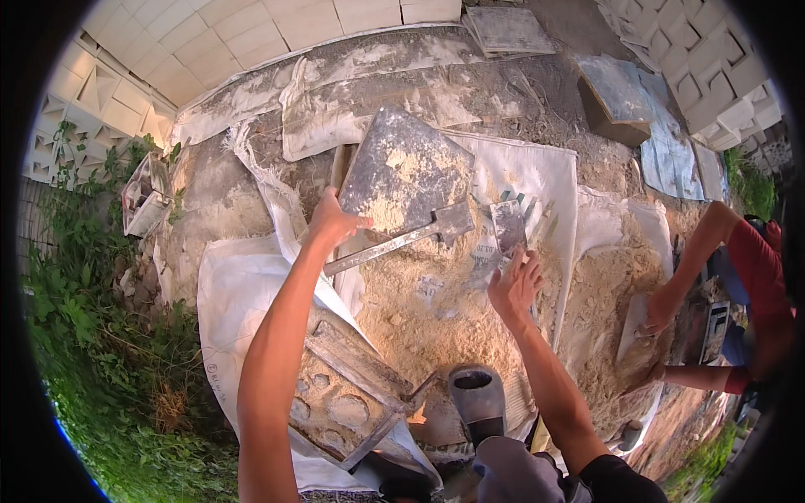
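Note:
My left hand grips the left edge of a dark square board, its thumb on top. The board is tilted and dusted with pale sandy material. Across its lower edge lies a metal tool with a long flat handle and a blocky head, just below my left hand. My right hand has its fingers curled at the near end of a small rectangular metal plate, which resembles a trowel blade. Beneath both hands, loose sandy mix is spread on white sacks. A dirty metal mould with round shapes lies at lower left.
A boot stands near the mould. At right, a co-worker's hand holds a flat plate over another sandy heap. Pale patterned blocks line the back. Green plants grow at left; a board-topped box stands far right.

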### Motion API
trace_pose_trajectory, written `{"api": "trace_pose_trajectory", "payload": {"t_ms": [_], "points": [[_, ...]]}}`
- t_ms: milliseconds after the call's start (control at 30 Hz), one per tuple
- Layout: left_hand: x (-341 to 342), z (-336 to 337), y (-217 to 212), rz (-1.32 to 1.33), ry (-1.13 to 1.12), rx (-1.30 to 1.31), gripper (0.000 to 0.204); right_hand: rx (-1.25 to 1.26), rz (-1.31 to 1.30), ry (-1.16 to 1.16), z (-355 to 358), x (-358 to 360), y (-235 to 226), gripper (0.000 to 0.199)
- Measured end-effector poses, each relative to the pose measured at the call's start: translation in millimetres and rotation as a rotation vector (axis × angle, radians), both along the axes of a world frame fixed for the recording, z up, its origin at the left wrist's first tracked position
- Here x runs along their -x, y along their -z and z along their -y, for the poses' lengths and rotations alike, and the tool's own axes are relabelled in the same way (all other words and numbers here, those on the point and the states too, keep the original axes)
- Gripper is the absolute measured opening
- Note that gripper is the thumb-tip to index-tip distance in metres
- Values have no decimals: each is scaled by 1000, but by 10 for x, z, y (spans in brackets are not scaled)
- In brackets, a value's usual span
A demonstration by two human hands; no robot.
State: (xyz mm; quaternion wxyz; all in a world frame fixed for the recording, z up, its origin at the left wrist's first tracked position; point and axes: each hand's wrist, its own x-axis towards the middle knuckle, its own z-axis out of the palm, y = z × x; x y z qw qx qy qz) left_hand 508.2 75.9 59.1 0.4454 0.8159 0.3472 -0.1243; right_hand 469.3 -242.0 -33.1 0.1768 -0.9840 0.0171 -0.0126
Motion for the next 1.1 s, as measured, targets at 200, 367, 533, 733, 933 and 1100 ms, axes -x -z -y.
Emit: {"api": "trace_pose_trajectory", "payload": {"t_ms": [200, 367, 533, 733, 933, 1100], "points": [[-165, -308, 156, 209, 26, 114, 38, -102, 104, -122, 271, 89, 145, 43], [77, 516, -522, 273, 317, 131, 31, -91, -100, 26, 109, 89, -31, 36], [14, 941, -761, 229, 486, -186, 42, -530, -262, -29, 113, 197, 98, 33], [-148, 302, -286, 299, 8, 59, 44, -272, -309, -310, -284, 571, 200, 49], [99, -335, 304, 357, -294, 524, 34, -125, -471, -262, -608, 507, 257, 50], [342, -239, 657, 423, -485, 794, 35, -335, -149, -222, -489, 670, 573, 33]]}}
